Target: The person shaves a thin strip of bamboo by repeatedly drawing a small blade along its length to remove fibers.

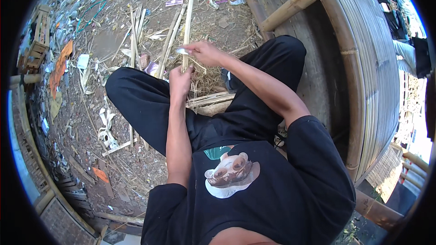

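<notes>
A long pale bamboo strip (188, 20) runs away from me, its near end between my knees. My left hand (180, 81) is closed around that near end. Just beyond it, my right hand (206, 53) grips a knife (182, 51), whose short bright blade lies across the strip. The knife's handle is hidden in my fingers. A thin sliver (198, 67) hangs off the strip below my right hand. More bamboo strips (170, 38) lie on the ground just left of the one I hold.
Straw and shavings (213, 79) cover the ground between my knees. A bamboo bench (372, 63) rises at my right. Scattered litter, an orange scrap (61, 68) and a wooden crate (40, 36) lie to the left. A bamboo frame (34, 163) borders the far left.
</notes>
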Motion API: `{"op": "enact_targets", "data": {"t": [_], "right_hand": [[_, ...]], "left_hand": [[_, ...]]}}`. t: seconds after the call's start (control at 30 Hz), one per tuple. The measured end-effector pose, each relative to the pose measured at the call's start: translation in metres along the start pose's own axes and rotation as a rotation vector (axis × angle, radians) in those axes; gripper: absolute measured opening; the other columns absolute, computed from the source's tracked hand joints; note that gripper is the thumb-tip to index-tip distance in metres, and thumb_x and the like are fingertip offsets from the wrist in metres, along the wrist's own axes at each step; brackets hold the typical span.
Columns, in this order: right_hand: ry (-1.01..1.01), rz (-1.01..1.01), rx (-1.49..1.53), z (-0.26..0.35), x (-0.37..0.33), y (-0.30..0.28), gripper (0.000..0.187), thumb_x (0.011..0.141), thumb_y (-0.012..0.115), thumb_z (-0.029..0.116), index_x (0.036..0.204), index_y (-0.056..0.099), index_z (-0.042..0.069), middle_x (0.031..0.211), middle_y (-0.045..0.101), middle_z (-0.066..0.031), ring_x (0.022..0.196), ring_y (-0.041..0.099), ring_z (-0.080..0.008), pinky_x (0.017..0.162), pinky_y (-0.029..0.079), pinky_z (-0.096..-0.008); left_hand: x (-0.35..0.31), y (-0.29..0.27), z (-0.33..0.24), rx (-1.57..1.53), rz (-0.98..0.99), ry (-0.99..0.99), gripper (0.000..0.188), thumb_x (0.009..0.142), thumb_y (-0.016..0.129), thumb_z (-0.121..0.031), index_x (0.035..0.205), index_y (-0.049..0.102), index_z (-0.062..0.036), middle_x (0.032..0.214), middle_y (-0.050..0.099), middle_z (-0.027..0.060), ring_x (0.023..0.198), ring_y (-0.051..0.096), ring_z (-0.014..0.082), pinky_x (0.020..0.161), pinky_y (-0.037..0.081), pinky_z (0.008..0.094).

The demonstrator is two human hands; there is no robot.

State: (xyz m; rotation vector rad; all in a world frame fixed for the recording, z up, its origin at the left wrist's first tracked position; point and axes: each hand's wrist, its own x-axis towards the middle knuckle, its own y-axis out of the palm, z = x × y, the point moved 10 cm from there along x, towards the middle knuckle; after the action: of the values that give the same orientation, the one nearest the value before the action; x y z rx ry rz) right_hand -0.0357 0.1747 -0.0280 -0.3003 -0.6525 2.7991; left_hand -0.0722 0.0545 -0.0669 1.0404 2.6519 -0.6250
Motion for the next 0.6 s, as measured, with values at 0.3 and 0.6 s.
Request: {"op": "enact_targets", "data": {"t": [0.3, 0.6], "right_hand": [[-0.138, 0.028, 0.249, 0.020, 0.010, -0.014, 0.033, 0.095, 0.048, 0.010, 0.127, 0.056, 0.009, 0.095, 0.067, -0.0083, 0.082, 0.061, -0.0130, 0.071, 0.048, -0.0275], [0.097, -0.015, 0.104, -0.002, 0.030, -0.029, 0.027, 0.095, 0.046, 0.011, 0.120, 0.055, 0.006, 0.073, 0.059, -0.0044, 0.061, 0.058, -0.0112, 0.053, 0.044, -0.0279]], "left_hand": [[0.004, 0.000, 0.002, 0.049, -0.049, -0.027, 0.028, 0.081, 0.064, -0.024, 0.080, 0.065, 0.0040, 0.059, 0.059, 0.0075, 0.054, 0.055, 0.0135, 0.053, 0.042, 0.0322], [-0.009, -0.004, -0.017, 0.003, -0.001, -0.072, 0.024, 0.086, 0.065, -0.024, 0.083, 0.067, -0.0002, 0.056, 0.050, -0.0041, 0.049, 0.043, 0.0048, 0.045, 0.033, 0.0256]]}}
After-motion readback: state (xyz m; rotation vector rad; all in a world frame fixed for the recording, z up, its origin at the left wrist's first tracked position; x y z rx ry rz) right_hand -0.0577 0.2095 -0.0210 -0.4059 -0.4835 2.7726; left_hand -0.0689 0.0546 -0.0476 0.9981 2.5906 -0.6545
